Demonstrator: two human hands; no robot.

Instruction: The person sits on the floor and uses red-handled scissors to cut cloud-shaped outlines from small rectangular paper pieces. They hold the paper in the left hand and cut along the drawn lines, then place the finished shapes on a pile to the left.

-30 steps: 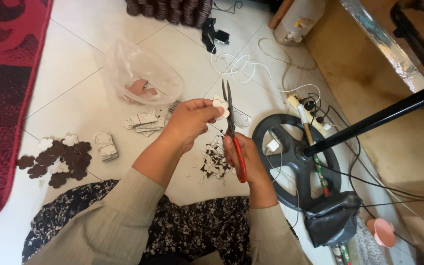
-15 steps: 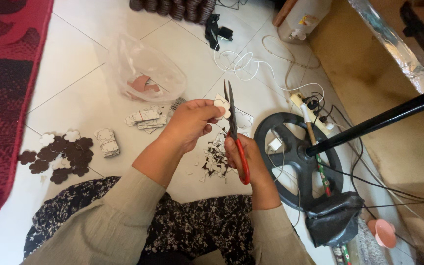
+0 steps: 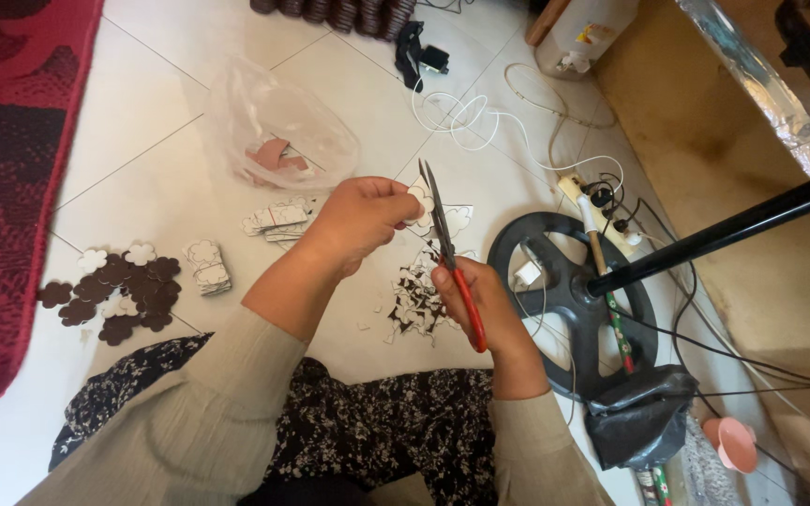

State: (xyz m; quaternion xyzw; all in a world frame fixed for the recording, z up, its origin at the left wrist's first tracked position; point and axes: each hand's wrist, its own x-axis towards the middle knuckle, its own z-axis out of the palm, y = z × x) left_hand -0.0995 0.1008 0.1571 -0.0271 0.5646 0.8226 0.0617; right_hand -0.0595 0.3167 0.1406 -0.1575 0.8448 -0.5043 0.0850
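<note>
**Cutting a flower-shaped card piece over the tiled floor**

My left hand (image 3: 358,220) is closed on a small white flower-shaped cut-out (image 3: 418,199), pinching it at its fingertips. My right hand (image 3: 482,305) grips the red handles of a pair of scissors (image 3: 450,253), whose grey blades stand nearly upright, points away from me, with the edges against the cut-out; the blades look almost together. All other positions are given relative to the scissors. Directly beneath them, on the floor (image 3: 142,122), lies a heap of small brown-and-white offcuts (image 3: 414,300). Left of them and a little farther from me is a short stack of printed white card sheets (image 3: 278,220); beyond that, a clear plastic bag (image 3: 278,141) holding a few brownish pieces. Well to the left lies a cluster of finished brown flower shapes (image 3: 124,295), some white side up, with a small stack of white flowers (image 3: 206,265) just beside it. To the right is a round black stand base (image 3: 569,300) carrying a black pole (image 3: 724,230). White cable (image 3: 480,112) loops farther away. A red rug (image 3: 11,187) borders the far left.
</note>
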